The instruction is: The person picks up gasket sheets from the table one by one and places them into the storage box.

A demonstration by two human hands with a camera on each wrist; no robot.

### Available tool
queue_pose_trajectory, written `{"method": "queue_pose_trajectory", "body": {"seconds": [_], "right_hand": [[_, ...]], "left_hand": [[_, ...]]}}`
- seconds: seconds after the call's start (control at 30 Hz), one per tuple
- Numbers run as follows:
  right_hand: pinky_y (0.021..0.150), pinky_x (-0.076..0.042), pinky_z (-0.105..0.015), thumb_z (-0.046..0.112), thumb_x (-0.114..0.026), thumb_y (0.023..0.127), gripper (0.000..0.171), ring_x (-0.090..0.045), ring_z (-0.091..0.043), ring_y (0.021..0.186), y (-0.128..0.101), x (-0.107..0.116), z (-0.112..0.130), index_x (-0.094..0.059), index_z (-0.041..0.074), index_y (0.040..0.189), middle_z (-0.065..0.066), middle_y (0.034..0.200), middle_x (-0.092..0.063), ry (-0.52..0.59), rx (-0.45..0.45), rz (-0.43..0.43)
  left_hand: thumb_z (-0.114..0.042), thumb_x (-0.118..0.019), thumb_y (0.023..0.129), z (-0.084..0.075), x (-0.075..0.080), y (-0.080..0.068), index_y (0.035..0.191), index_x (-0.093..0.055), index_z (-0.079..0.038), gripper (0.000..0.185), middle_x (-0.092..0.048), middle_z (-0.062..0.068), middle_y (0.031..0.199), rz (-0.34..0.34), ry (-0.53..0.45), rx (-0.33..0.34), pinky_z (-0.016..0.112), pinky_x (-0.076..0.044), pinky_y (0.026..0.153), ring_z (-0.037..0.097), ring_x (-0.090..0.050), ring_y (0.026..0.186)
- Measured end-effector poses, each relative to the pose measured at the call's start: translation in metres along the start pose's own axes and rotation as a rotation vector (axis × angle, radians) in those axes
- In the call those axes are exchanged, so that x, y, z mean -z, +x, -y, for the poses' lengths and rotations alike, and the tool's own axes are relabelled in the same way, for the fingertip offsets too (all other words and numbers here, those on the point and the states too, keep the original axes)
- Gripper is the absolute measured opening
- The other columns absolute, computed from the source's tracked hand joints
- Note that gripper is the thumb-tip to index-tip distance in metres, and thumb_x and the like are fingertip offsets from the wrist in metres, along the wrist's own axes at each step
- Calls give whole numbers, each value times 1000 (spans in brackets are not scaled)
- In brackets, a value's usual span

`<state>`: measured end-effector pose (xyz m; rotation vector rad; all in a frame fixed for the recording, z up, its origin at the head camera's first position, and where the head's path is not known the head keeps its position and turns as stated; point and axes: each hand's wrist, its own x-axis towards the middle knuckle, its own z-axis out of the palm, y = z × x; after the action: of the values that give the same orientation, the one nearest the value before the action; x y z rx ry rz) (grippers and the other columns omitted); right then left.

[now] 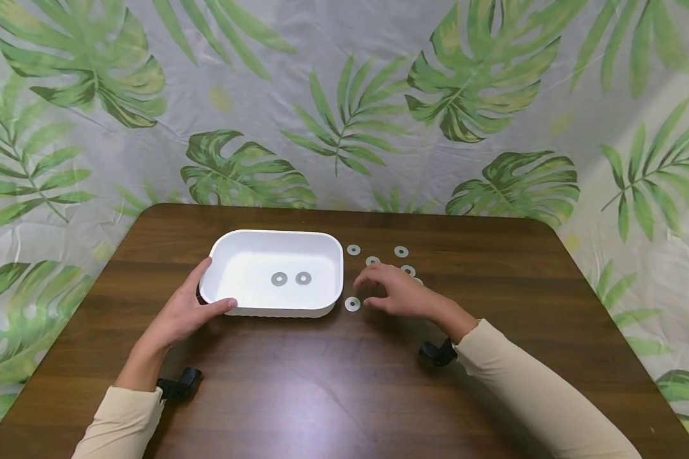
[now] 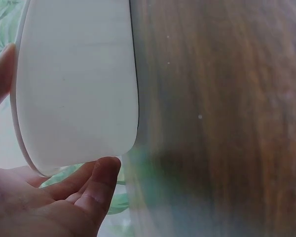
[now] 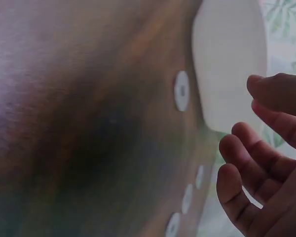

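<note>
A white plastic tub point(image 1: 275, 312) stands on the table, with a flat metal washer point(image 1: 279, 279) and a second washer point(image 1: 303, 278) inside. My left hand point(image 1: 186, 309) grips the tub's left end, thumb at the near rim and fingers along the end wall. Just right of the tub, my right hand point(image 1: 396, 291) hovers over the table with fingers loosely bent, and nothing shows between them. The nearest loose washer point(image 1: 353, 304) lies left of its thumb; the right wrist view also has this washer point(image 3: 181, 91) beside the tub. Beyond the right hand lie several more washers point(image 1: 400, 252), some partly hidden by it.
The brown wooden table point(image 1: 333, 395) has rounded far corners. Behind it hangs a leaf-patterned cloth point(image 1: 356, 95). A black wrist device point(image 1: 180, 384) sits on the left wrist, and another black device point(image 1: 437, 352) on the right.
</note>
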<state>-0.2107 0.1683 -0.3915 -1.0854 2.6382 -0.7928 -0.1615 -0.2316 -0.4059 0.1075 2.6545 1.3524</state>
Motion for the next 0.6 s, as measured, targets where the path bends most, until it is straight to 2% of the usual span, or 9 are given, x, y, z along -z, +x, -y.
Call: {"method": "queue_pose_trajectory", "body": {"seconds": [0.2,0.33,0.43,0.6], "right_hand": [[86,-51,-36,11,-71,89,29,-61,-22,101,7,-14,-9,-67,7,117,-8,117,-64,-82,-6,33],[80,-47,-29,14,-72,89,31,-56,-17,89,16,-21,-12,-68,9,119,-7,110,-63,-112,-15,79],[76,-43,-27,15,-72,89,30,-51,-15,83,20,-24,-14,-69,9,118,-7,104,-62,-135,-13,96],[78,-45,-26,14,-72,88,24,-53,-12,84,22,-27,-15,-72,11,111,-4,101,-62,-166,-38,94]], "left_hand": [[-33,-76,86,0,1,-1,160,-3,-5,107,-15,32,162,1,3,8,61,-26,113,46,-24,146],[-34,-76,86,1,2,-1,160,-3,-6,107,-16,32,161,-5,15,9,61,-26,113,47,-25,145],[-34,-76,86,1,2,-1,160,-4,-5,107,-17,32,161,-7,23,10,61,-26,113,47,-25,145],[-35,-75,87,-1,1,-1,160,-3,-6,107,-16,32,162,4,22,11,60,-27,113,47,-25,146]]}}
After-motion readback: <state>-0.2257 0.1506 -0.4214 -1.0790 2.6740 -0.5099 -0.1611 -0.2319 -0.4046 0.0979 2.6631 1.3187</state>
